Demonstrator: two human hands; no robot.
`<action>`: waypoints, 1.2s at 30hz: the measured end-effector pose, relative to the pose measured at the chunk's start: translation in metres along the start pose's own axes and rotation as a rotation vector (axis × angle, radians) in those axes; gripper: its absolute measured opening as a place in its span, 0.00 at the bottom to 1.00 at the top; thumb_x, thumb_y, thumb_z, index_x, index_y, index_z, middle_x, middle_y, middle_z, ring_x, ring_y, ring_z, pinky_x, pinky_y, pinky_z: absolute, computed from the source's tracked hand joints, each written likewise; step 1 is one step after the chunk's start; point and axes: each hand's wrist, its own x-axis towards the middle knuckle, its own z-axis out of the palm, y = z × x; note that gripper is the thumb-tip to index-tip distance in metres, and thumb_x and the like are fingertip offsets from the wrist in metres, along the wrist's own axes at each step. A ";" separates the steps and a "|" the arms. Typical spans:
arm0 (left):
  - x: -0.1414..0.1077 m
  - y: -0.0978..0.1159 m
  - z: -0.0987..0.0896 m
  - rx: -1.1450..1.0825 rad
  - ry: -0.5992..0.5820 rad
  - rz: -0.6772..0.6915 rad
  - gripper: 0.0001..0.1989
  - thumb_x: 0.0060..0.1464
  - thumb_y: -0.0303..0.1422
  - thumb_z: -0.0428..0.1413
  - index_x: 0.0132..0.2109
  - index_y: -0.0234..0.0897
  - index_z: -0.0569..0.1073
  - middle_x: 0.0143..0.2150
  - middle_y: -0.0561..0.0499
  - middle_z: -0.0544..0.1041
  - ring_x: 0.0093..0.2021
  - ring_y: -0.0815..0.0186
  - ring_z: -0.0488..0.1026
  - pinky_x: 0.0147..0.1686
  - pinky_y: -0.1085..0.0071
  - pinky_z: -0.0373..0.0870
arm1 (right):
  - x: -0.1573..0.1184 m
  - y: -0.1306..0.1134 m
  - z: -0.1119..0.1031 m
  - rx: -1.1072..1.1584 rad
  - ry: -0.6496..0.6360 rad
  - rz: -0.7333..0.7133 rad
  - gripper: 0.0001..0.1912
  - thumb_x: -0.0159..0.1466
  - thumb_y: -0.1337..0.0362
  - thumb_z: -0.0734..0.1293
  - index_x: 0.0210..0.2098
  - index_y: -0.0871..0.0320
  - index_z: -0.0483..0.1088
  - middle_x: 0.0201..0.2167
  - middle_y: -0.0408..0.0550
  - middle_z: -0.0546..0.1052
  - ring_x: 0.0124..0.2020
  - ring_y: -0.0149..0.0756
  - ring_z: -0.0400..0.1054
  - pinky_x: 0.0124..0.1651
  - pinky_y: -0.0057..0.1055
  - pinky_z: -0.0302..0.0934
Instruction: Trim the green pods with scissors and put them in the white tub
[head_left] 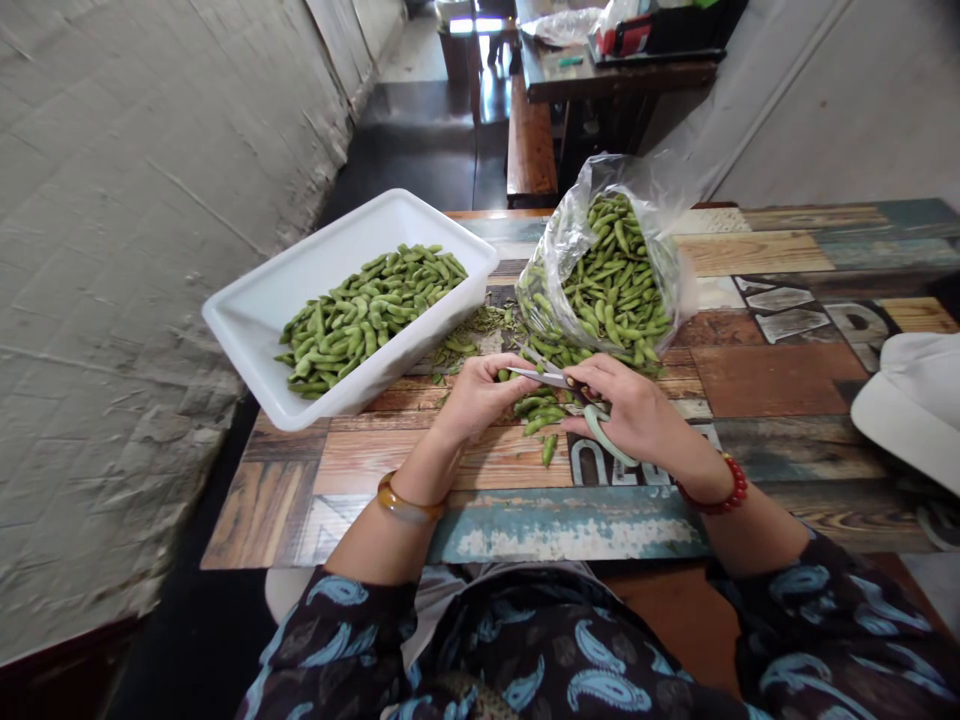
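At the centre of the frame, your left hand [484, 395] pinches what seems a green pod [503, 375], half hidden, while your right hand [630, 405] grips scissors [556, 380] whose blades [536, 376] lie so close to your left fingertips [517, 361] that a small slip could nick them.

Right hand [628, 402] grips scissors [553, 379] — left hand [484, 392], a pod [503, 375].

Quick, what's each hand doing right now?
Left hand: closed, pinching a green bean pod.
Right hand: closed, holding scissors with the blades apart.
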 end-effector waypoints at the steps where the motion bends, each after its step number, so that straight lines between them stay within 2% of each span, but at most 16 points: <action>1: 0.000 0.001 0.000 0.006 -0.014 0.009 0.13 0.46 0.40 0.68 0.32 0.34 0.80 0.27 0.51 0.77 0.27 0.71 0.67 0.25 0.75 0.62 | 0.000 0.000 0.001 0.004 -0.003 -0.005 0.26 0.61 0.56 0.74 0.55 0.56 0.70 0.44 0.52 0.74 0.39 0.42 0.70 0.43 0.39 0.68; 7: 0.000 0.002 0.001 0.013 -0.043 -0.004 0.15 0.46 0.42 0.68 0.34 0.33 0.81 0.31 0.50 0.78 0.27 0.71 0.68 0.27 0.74 0.63 | 0.000 -0.001 0.000 0.012 -0.047 -0.010 0.23 0.64 0.56 0.72 0.55 0.57 0.69 0.44 0.52 0.74 0.38 0.40 0.71 0.40 0.35 0.67; 12: 0.002 -0.001 -0.002 0.035 -0.055 0.096 0.14 0.47 0.42 0.68 0.32 0.34 0.81 0.33 0.48 0.79 0.33 0.67 0.71 0.35 0.70 0.67 | 0.000 -0.007 -0.005 -0.035 -0.088 0.006 0.20 0.66 0.58 0.69 0.55 0.58 0.69 0.42 0.52 0.75 0.36 0.39 0.70 0.38 0.34 0.65; 17: 0.004 -0.002 -0.004 0.061 -0.095 0.141 0.12 0.50 0.40 0.67 0.33 0.34 0.82 0.32 0.48 0.78 0.35 0.65 0.71 0.41 0.68 0.67 | 0.000 -0.009 -0.005 -0.066 -0.097 0.003 0.20 0.66 0.57 0.70 0.54 0.60 0.70 0.42 0.53 0.75 0.36 0.41 0.71 0.39 0.35 0.66; 21: 0.003 -0.001 -0.003 0.044 -0.098 0.111 0.13 0.49 0.40 0.67 0.33 0.33 0.81 0.33 0.48 0.79 0.35 0.66 0.72 0.41 0.69 0.68 | -0.001 -0.008 -0.005 -0.083 -0.100 -0.009 0.19 0.66 0.57 0.70 0.53 0.61 0.71 0.41 0.54 0.76 0.39 0.44 0.73 0.41 0.37 0.68; 24: 0.002 0.000 -0.002 0.032 -0.080 0.046 0.14 0.48 0.41 0.67 0.32 0.33 0.79 0.31 0.50 0.78 0.32 0.69 0.70 0.36 0.73 0.67 | -0.001 -0.006 -0.003 -0.078 -0.085 -0.023 0.19 0.65 0.58 0.70 0.52 0.61 0.71 0.41 0.54 0.78 0.41 0.46 0.75 0.44 0.39 0.69; 28: 0.002 0.002 -0.001 -0.058 0.069 -0.058 0.16 0.49 0.42 0.66 0.31 0.34 0.73 0.23 0.56 0.70 0.21 0.76 0.60 0.20 0.78 0.57 | -0.001 0.001 0.000 -0.083 0.032 -0.004 0.19 0.64 0.59 0.72 0.52 0.59 0.72 0.43 0.54 0.79 0.42 0.47 0.76 0.45 0.40 0.70; 32: 0.003 0.006 -0.001 -0.280 0.098 -0.141 0.20 0.45 0.43 0.68 0.32 0.35 0.68 0.24 0.55 0.74 0.19 0.77 0.60 0.16 0.81 0.54 | 0.000 0.007 0.001 -0.095 0.170 0.024 0.18 0.64 0.58 0.72 0.50 0.59 0.72 0.41 0.54 0.79 0.41 0.46 0.76 0.45 0.40 0.70; 36: 0.003 0.008 -0.001 -0.378 0.099 -0.156 0.21 0.42 0.41 0.69 0.36 0.34 0.70 0.26 0.54 0.76 0.18 0.78 0.61 0.16 0.83 0.54 | 0.000 0.002 -0.001 -0.092 0.099 0.041 0.20 0.62 0.57 0.73 0.52 0.58 0.71 0.40 0.52 0.76 0.34 0.41 0.72 0.40 0.38 0.69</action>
